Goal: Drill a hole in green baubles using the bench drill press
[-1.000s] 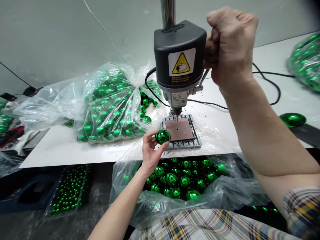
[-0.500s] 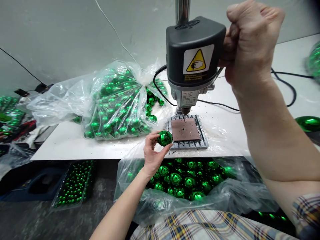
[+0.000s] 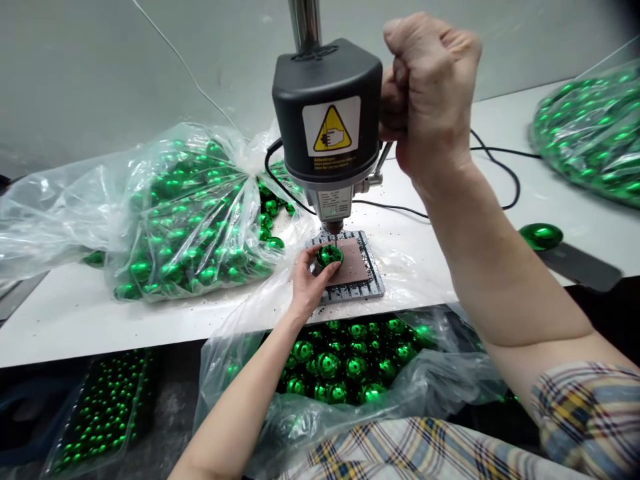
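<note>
My left hand (image 3: 309, 281) pinches a shiny green ball (image 3: 329, 255) between thumb and fingers and holds it on the brown pad of the drill base plate (image 3: 358, 277), just below the drill tip. A small black bench drill (image 3: 329, 113) with a yellow warning label stands over the plate. My right hand (image 3: 431, 93) is a closed fist beside the drill head, wrapped round its feed lever, which is mostly hidden.
A clear bag of green balls (image 3: 180, 213) lies on the white table (image 3: 75, 313) to the left. Another open bag of balls (image 3: 345, 363) hangs below the table edge. More bagged balls (image 3: 590, 133) lie far right, with one loose ball (image 3: 541, 236). A black cable (image 3: 495, 167) runs behind.
My left hand has carried the green ball from the table edge forward onto the drill plate under the bit. My right fist has stayed on the lever.
</note>
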{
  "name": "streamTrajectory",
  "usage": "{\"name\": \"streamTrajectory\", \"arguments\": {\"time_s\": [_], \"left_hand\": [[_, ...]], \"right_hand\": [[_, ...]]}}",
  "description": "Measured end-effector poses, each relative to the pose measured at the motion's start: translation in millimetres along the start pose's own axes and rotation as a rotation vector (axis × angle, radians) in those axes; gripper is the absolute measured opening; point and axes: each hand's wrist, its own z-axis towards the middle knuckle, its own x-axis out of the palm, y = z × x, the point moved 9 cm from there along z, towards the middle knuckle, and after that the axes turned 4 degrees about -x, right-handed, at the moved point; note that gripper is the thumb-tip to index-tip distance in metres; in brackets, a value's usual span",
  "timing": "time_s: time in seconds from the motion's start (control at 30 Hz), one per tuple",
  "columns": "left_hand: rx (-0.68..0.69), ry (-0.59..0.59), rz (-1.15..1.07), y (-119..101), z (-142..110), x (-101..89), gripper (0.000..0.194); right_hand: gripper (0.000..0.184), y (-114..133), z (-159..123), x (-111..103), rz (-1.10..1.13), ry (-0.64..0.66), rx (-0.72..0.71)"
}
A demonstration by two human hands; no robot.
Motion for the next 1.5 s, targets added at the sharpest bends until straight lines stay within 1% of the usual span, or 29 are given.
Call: {"name": "streamTrajectory", "arguments": {"time_s": [0.1, 0.2, 0.37, 0.43, 0.53, 0.63, 0.77, 0.9, 1.03, 1.23, 1.33, 1.43, 1.5], "left_hand": [[-0.011, 0.039, -0.008, 1.9, 3.7, 8.4, 0.043], [-0.031, 0.053, -0.032, 5.5, 6.9, 13.9, 0.045], [-0.094, 0.025, -0.098, 14.8, 12.6, 13.1, 0.048], [-0.083, 0.034, -0.061, 12.0, 12.7, 13.3, 0.049], [-0.023, 0.051, 0.029, 1.1, 10.0, 15.7, 0.048], [0.019, 0.064, 0.037, -6.9, 6.5, 20.4, 0.047], [0.005, 0.076, 0.013, -6.2, 5.3, 24.6, 0.047], [0.025, 0.076, 0.018, -7.6, 5.1, 24.8, 0.046], [0.041, 0.074, 0.014, -8.2, 4.9, 24.9, 0.046], [0.051, 0.077, 0.013, -6.5, 4.5, 25.4, 0.046], [0.052, 0.079, 0.013, -6.1, 4.2, 25.5, 0.046], [0.055, 0.08, 0.001, -5.8, 4.1, 25.9, 0.046], [0.051, 0.083, -0.027, -4.9, 4.2, 26.5, 0.046]], "right_hand": [[0.053, -0.6, 0.1, -0.2, -0.033, -0.006, 0.011], [0.052, -0.5, 0.2, 0.1, 0.0, -0.012, 0.006], [0.051, -1.2, 0.7, -0.7, 0.02, -0.016, 0.001], [0.051, -2.3, 1.1, -0.7, 0.033, -0.013, 0.011], [0.051, -1.8, 1.6, 0.3, 0.08, -0.002, 0.011], [0.052, -1.3, 1.1, -0.9, 0.082, -0.017, 0.019], [0.051, 0.1, 0.1, 0.0, 0.112, -0.006, 0.018], [0.052, 3.1, -2.7, -0.7, 0.12, -0.01, -0.012], [0.052, 12.3, -11.9, -4.3, 0.074, -0.033, -0.106], [0.046, 30.3, -36.1, -11.2, 0.074, 0.004, -0.341], [0.044, 33.9, -48.2, -17.7, 0.044, -0.005, -0.438], [0.046, 35.5, -58.0, -23.1, 0.005, -0.023, -0.527], [0.052, 35.6, -63.9, -25.3, -0.021, -0.028, -0.563]]}}
